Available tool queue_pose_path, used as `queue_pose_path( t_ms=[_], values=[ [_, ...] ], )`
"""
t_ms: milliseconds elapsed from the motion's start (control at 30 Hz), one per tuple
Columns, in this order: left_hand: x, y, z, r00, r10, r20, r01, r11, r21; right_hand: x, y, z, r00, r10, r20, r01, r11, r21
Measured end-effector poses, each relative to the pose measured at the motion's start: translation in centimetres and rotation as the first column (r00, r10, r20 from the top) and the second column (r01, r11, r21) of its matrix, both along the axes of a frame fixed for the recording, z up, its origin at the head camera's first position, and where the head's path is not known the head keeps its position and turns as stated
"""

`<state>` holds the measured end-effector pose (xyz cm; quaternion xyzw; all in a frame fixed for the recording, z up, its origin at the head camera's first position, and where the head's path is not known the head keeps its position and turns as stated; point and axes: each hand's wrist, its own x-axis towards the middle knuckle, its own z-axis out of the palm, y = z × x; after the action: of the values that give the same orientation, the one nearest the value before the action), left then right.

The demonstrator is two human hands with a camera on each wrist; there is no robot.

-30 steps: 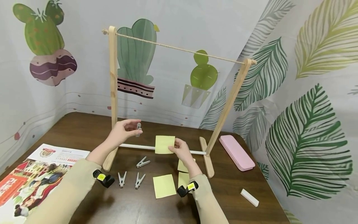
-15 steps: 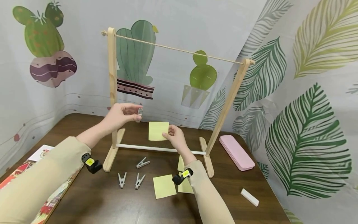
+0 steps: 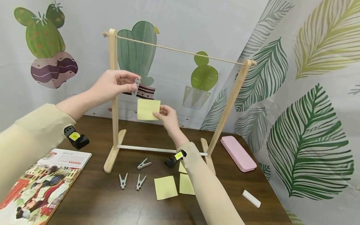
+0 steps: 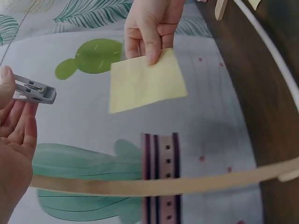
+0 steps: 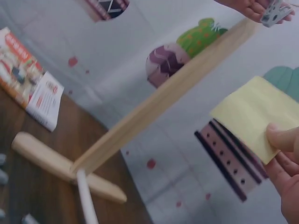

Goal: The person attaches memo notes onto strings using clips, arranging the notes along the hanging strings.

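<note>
Pinching a clip (image 3: 136, 87) lightly in the left hand (image 3: 112, 83), below the rope (image 3: 180, 49); gripping a note (image 3: 147, 107) by one edge in the right hand (image 3: 168, 118), just below the left; perhaps risking a bent or dropped note through so one-sided a hold.

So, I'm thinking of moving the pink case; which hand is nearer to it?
The right. The right hand, holding a yellow note, is up and to the left of the pink case; the left hand, pinching a peg, is higher and farther left.
</note>
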<state>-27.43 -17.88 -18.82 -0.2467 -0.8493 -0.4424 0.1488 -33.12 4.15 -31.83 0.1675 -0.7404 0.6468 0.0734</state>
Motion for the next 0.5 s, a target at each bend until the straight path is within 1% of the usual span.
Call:
queue_pose_path(
  t_ms=[67, 167, 300, 400, 467, 500],
  values=[
    [0.3, -0.1, 1.3, 1.000, -0.012, -0.018, 0.012, 1.000, -0.004, -0.3, -0.7, 1.1, 1.000, 0.007, -0.013, -0.008, 0.999, -0.035],
    [0.6, -0.2, 3.4, 0.997, -0.044, -0.058, 0.045, 0.999, 0.018, -0.7, -1.6, 2.9, 0.999, 0.005, -0.032, -0.007, 0.999, -0.052],
    [0.8, -0.2, 6.1, 0.987, -0.080, -0.136, 0.090, 0.994, 0.064, -1.1, -2.6, 5.2, 0.998, -0.001, -0.056, -0.002, 0.999, -0.052],
    [0.9, -0.1, 7.7, 0.981, -0.063, -0.183, 0.084, 0.991, 0.106, -1.5, -3.3, 6.6, 0.998, 0.000, -0.067, -0.004, 0.998, -0.060],
    [0.9, -0.1, 8.6, 0.980, -0.041, -0.195, 0.074, 0.984, 0.162, -1.6, -3.7, 7.4, 0.998, -0.001, -0.071, -0.004, 0.998, -0.066],
    [0.8, -0.1, 9.0, 0.980, -0.031, -0.195, 0.071, 0.977, 0.202, -1.7, -3.9, 7.8, 0.997, 0.000, -0.072, -0.005, 0.997, -0.074]
  ],
)
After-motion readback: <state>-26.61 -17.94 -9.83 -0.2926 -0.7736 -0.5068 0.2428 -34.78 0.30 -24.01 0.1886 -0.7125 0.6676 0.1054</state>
